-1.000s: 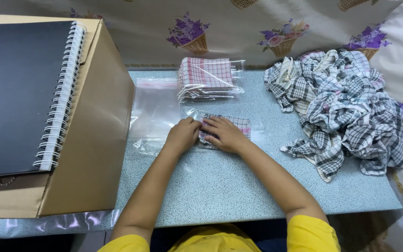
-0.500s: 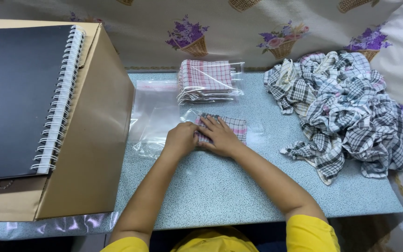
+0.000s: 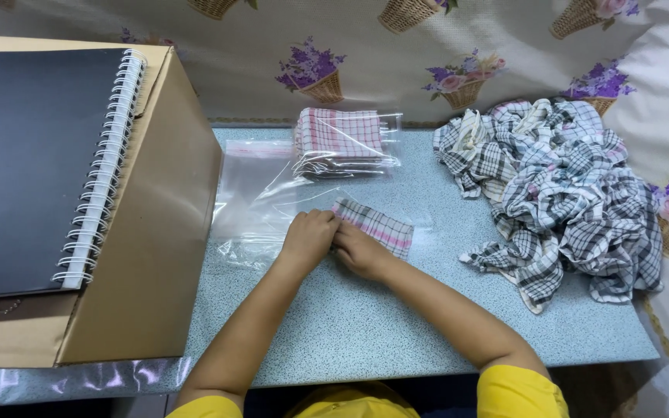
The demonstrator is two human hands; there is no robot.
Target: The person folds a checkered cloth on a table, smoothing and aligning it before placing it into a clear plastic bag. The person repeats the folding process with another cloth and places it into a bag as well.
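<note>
- Speckled blue-grey table (image 3: 365, 333) stands against a basket-and-flower patterned wall covering.
- Beside my left arm a big cardboard box (image 3: 160, 232) carries a black spiral notebook (image 3: 32, 162); what it holds inside I cannot tell.
- Heaped to the right, a loose pile of black-and-white checked cloths (image 3: 559, 201).
- At the back, a clear bag stuffed with folded pink checked cloths (image 3: 340, 138).
- An empty clear bag (image 3: 261, 205) lies flat before it.
- Centre table, a small folded pink-checked cloth (image 3: 377, 226); my left hand (image 3: 309, 236) and right hand (image 3: 356, 249) curl closed, pinching its near end.

Bare surface (image 3: 365, 325) at six o'clock, cardboard box (image 3: 156, 248) blocking nine o'clock, cloth heap (image 3: 559, 201) crowding three o'clock, bagged stack (image 3: 342, 139) at twelve
</note>
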